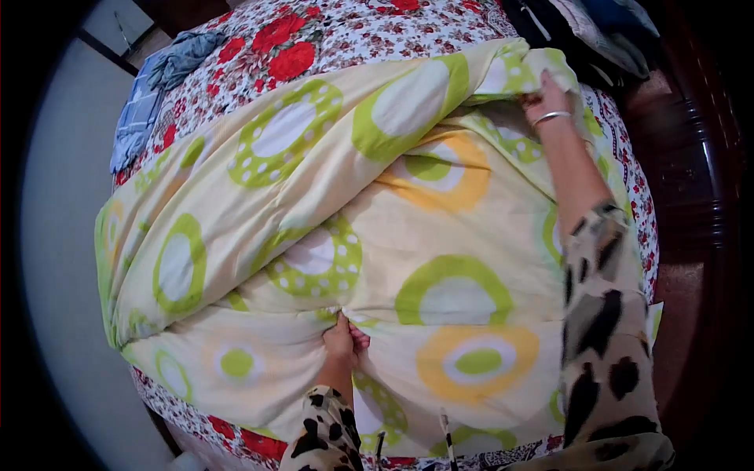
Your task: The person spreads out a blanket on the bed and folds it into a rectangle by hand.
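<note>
A cream comforter (463, 235) with green and yellow rings lies across the bed, its far side folded over diagonally toward me. My left hand (339, 339) is closed on the comforter near its lower middle, pinching up the fabric so that creases run out to both sides. Stretched far forward, my right hand (550, 98) grips the comforter at its upper right corner, where a fold rises. A silver bangle (551, 117) circles the right wrist. Some of the right fingers are hidden by the cloth.
Under the comforter is a white bedsheet (377, 31) with red flowers. Blue-grey clothes (184, 59) and a plaid cloth (135, 129) lie at the left edge. Dark clothes (542, 35) are piled at the upper right. Dark carved wood (699, 180) stands along the right side.
</note>
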A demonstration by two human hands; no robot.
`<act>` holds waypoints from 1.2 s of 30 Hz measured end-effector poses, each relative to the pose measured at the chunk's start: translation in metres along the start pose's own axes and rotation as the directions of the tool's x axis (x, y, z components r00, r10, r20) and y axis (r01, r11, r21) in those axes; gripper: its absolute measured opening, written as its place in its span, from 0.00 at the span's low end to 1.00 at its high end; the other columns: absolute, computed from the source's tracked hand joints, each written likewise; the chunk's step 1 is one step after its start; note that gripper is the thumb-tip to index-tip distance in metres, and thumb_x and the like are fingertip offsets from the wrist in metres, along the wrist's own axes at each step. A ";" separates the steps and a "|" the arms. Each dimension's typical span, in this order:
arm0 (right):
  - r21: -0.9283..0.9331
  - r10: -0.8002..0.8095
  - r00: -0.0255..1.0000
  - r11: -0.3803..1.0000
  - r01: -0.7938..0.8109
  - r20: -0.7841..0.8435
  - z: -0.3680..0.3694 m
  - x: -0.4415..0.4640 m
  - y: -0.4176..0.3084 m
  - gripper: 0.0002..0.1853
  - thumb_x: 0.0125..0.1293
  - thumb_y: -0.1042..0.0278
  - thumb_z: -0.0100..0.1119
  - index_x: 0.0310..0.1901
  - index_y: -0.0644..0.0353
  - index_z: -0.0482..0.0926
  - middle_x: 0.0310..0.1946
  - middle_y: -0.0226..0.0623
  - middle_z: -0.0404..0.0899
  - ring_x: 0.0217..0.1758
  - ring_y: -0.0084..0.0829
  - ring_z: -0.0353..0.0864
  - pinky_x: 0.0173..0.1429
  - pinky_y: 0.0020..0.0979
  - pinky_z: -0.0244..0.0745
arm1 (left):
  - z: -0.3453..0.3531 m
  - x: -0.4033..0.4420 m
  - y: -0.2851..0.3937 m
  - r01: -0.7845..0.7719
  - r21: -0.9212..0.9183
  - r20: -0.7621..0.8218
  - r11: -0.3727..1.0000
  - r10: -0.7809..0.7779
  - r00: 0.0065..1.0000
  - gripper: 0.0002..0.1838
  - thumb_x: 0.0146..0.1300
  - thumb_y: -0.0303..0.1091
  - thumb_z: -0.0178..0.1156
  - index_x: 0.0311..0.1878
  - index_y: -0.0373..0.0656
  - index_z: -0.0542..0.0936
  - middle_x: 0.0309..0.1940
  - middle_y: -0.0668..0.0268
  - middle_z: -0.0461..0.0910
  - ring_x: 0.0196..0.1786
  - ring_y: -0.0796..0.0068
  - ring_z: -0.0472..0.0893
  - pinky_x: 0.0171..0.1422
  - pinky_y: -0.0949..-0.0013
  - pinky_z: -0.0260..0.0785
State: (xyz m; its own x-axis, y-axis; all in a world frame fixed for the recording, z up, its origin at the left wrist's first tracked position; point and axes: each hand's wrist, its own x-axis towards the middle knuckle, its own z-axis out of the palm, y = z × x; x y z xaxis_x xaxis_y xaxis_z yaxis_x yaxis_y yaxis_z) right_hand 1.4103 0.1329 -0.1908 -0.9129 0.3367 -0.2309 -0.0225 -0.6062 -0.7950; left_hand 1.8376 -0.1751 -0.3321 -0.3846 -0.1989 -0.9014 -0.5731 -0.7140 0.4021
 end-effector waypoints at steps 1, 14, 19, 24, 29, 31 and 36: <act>-0.031 -0.112 0.994 0.993 0.112 0.019 0.020 -0.026 -0.027 0.07 0.58 0.66 0.50 0.37 0.55 0.69 0.30 0.32 0.72 0.26 0.30 0.73 0.26 0.27 0.70 | 0.005 -0.002 0.003 0.017 0.043 -0.102 0.999 -0.012 0.995 0.21 0.61 0.48 0.43 0.16 0.46 0.60 0.08 0.71 0.59 0.09 0.76 0.61 0.12 0.74 0.59; -0.621 -0.086 0.983 0.765 0.169 0.162 -0.237 -0.318 -0.389 0.25 0.61 0.57 0.42 0.54 0.66 0.60 0.50 0.45 0.66 0.51 0.34 0.68 0.53 0.34 0.66 | -0.051 -0.031 -0.010 -0.087 -0.037 0.134 0.996 0.091 0.987 0.16 0.59 0.47 0.45 0.38 0.43 0.64 0.29 0.62 0.65 0.30 0.65 0.66 0.35 0.64 0.60; -0.666 0.044 0.886 0.643 -0.378 -0.461 -0.460 -0.367 -0.349 0.28 0.58 0.49 0.47 0.53 0.62 0.62 0.50 0.40 0.67 0.51 0.35 0.68 0.52 0.40 0.64 | -0.116 -0.069 -0.043 -0.160 -0.342 0.195 0.926 0.237 0.952 0.20 0.60 0.47 0.43 0.47 0.42 0.61 0.41 0.61 0.61 0.43 0.62 0.61 0.47 0.60 0.53; -0.424 0.084 0.829 0.828 -0.366 -0.552 -0.453 -0.361 -0.298 0.22 0.59 0.52 0.47 0.50 0.57 0.67 0.44 0.33 0.72 0.44 0.31 0.72 0.47 0.35 0.68 | -0.161 -0.151 -0.032 -0.211 -0.698 0.272 0.685 0.525 0.806 0.25 0.60 0.48 0.41 0.56 0.42 0.57 0.54 0.60 0.57 0.56 0.59 0.56 0.60 0.55 0.45; -0.595 -0.060 0.980 0.801 -0.065 -0.188 -0.425 -0.291 -0.325 0.26 0.57 0.52 0.49 0.53 0.60 0.65 0.46 0.36 0.71 0.47 0.32 0.71 0.50 0.32 0.66 | -0.162 -0.191 0.037 -0.332 -0.613 0.272 0.717 0.586 0.763 0.26 0.58 0.45 0.47 0.57 0.42 0.59 0.55 0.60 0.61 0.56 0.58 0.62 0.60 0.54 0.55; -0.775 -0.285 0.956 0.620 0.124 -0.074 -0.380 -0.242 -0.371 0.26 0.57 0.51 0.50 0.53 0.60 0.65 0.46 0.35 0.71 0.47 0.31 0.71 0.50 0.31 0.66 | -0.180 -0.163 0.059 -0.492 -0.381 0.011 0.783 0.536 0.844 0.26 0.55 0.40 0.54 0.55 0.41 0.61 0.50 0.60 0.67 0.51 0.61 0.68 0.54 0.58 0.62; -0.768 -0.490 0.868 0.526 0.366 0.079 -0.239 -0.257 -0.510 0.21 0.59 0.55 0.48 0.49 0.60 0.67 0.44 0.32 0.71 0.45 0.24 0.70 0.47 0.23 0.66 | -0.202 -0.268 0.162 -0.463 -0.474 0.205 0.749 0.605 0.769 0.18 0.60 0.37 0.47 0.48 0.35 0.66 0.46 0.57 0.71 0.48 0.66 0.71 0.54 0.64 0.64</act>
State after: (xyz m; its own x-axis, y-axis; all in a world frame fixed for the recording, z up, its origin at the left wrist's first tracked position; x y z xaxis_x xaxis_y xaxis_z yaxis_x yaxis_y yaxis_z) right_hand 1.7540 0.5280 0.1397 -0.8139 0.5323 0.2329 -0.0332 0.3575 -0.9333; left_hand 1.9939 -0.3737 -0.0581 -0.7908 -0.4477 -0.4174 0.0914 -0.7607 0.6427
